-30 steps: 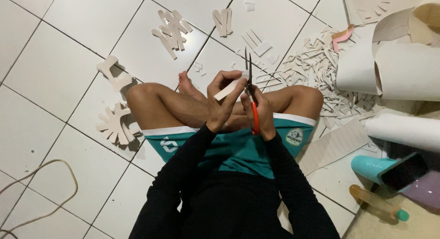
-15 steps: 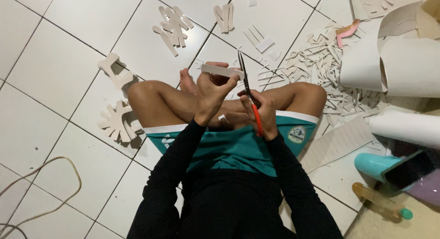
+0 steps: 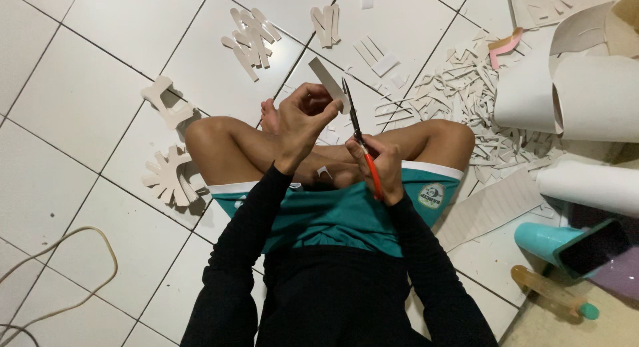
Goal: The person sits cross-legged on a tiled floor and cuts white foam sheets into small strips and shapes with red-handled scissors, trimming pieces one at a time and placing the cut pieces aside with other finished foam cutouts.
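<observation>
Left hand (image 3: 303,124) fingers pinch a pale strip (image 3: 327,83), its long axis running 11 to 5 o'clock. Right hand (image 3: 378,166) grips orange-handled scissors (image 3: 359,142); blades point to 12, touching the strip's lower end, at 3 o'clock of the left fingers.

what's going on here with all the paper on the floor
A person sits cross-legged on white floor tiles, cutting with scissors. The left hand holds up a small pale strip, and the right hand works orange-handled scissors at its edge. Cut-out shapes and a scrap pile lie ahead; rolled sheets sit on the right.
</observation>
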Available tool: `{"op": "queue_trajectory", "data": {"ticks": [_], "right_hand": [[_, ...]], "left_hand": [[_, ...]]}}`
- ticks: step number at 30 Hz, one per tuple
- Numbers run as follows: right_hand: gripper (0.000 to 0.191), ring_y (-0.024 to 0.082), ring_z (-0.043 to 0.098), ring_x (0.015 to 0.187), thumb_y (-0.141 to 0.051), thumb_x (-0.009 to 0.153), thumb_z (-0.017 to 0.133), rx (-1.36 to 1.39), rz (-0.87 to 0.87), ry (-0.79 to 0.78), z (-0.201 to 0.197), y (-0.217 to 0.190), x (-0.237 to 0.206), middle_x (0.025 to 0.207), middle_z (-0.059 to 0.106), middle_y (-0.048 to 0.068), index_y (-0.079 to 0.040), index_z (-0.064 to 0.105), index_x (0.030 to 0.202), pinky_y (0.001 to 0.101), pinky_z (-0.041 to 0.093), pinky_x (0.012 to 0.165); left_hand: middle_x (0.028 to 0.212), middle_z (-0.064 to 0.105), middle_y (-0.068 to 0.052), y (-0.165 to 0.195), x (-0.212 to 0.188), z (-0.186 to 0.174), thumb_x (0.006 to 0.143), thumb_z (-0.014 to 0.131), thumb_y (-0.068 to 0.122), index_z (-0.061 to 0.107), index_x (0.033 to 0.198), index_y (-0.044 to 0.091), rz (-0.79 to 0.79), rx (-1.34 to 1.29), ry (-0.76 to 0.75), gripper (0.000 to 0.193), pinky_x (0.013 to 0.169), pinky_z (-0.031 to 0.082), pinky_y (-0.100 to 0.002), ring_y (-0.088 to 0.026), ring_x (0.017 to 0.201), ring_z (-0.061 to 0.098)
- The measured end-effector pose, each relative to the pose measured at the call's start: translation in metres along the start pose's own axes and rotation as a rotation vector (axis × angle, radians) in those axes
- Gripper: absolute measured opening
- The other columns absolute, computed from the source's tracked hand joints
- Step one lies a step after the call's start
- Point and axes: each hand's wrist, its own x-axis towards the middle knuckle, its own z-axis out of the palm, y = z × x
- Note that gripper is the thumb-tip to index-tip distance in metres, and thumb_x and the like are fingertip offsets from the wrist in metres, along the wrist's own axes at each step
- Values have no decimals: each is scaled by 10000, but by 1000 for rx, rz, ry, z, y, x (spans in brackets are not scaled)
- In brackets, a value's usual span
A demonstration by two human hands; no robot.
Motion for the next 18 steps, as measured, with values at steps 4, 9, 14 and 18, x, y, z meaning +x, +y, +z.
{"op": "queue_trajectory", "data": {"ticks": [4, 9, 14, 18], "right_hand": [[546, 78, 513, 489, -539, 968, 658, 37, -24, -2, 0, -2, 1, 525, 529, 14, -3, 758, 991, 270, 388, 471], [526, 87, 521, 448, -516, 989, 658, 1, -51, -35, -2, 6, 2, 500, 521, 24, -1, 765, 985, 262, 395, 458], [538, 60, 444, 420, -521, 982, 639, 283, 229, -16, 5, 38, 9, 506, 476, -10, 12, 686, 932, 240, 317, 407], [522, 20, 396, 449, -545, 1030, 539, 627, 314, -56, 3, 78, 19, 623, 441, -64, -33, 612, 961, 198, 299, 413]], "left_hand": [[1029, 765, -90, 3, 4, -4, 918, 760, 38, 684, 1119, -50, -42, 115, 15, 232, 858, 636, -261, -133, 952, 751], [1031, 776, -85, 2, 10, -12, 934, 748, 53, 707, 1163, -59, -55, 142, -25, 259, 885, 636, -262, -136, 951, 753], [1122, 746, -99, -15, 20, -29, 976, 702, 45, 722, 1209, -54, -58, 200, -78, 254, 922, 610, -247, -131, 1022, 737], [1185, 670, -121, -37, 36, -42, 957, 676, -13, 725, 1289, -58, 57, 389, -42, 339, 884, 575, -254, -159, 1030, 678]]}}
